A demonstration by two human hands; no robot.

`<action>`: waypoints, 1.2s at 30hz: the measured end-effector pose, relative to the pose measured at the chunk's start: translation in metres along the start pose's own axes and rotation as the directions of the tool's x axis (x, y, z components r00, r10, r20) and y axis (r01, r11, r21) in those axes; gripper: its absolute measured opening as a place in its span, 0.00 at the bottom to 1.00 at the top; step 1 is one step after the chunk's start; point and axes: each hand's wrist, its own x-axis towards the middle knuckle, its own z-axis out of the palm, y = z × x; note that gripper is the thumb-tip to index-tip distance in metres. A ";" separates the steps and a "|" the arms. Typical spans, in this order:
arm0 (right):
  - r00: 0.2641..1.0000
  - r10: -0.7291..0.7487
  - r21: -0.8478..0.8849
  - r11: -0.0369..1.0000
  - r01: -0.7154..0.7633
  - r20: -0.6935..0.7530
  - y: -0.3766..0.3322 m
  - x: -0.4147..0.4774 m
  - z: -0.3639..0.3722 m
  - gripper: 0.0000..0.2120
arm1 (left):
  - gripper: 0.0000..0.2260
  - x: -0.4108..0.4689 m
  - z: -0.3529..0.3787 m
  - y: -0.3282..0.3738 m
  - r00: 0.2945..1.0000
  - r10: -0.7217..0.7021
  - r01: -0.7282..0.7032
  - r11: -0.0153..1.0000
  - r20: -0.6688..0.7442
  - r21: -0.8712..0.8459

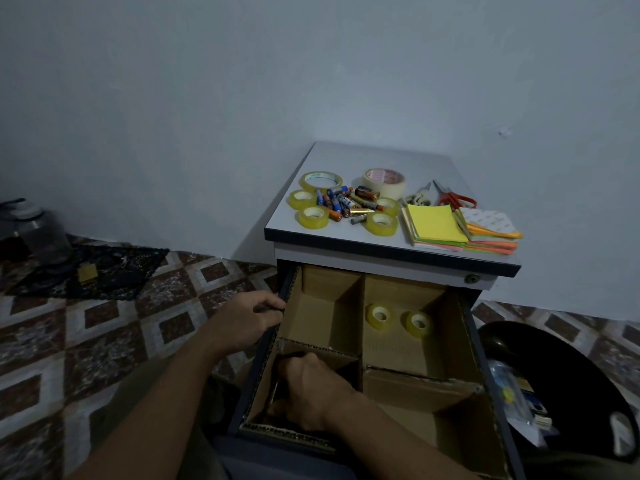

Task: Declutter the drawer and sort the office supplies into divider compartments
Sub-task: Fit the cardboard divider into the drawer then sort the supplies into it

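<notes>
The cabinet's drawer (pixel 471 327) stands pulled out, lined with a cardboard divider (pixel 362 306) that splits it into several compartments. Two clear tape rolls (pixel 380 315) (pixel 419 323) lie in the far right compartment. My left hand (pixel 247 320) grips the drawer's left wall with curled fingers. My right hand (pixel 310 393) is down in the near left compartment, fingers curled round something dark that I cannot identify. On the cabinet top (pixel 381 155) lie more tape rolls (pixel 313 216), a pile of batteries (pixel 346 202), sticky notes (pixel 434 225) and scissors (pixel 453 199).
A wide masking tape roll (pixel 384 180) stands at the back of the cabinet top. A black round tray (pixel 571 368) with packets (pixel 516 400) sits right of the drawer. On the tiled floor to the left lie a black cloth (pixel 104 271) and a plastic jar (pixel 41 233).
</notes>
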 end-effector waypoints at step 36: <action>0.740 0.087 -0.115 0.969 -0.218 -0.667 0.104 0.094 -0.266 0.16 | 0.13 0.190 0.007 0.174 0.894 0.430 -0.282 0.755 -0.124 0.592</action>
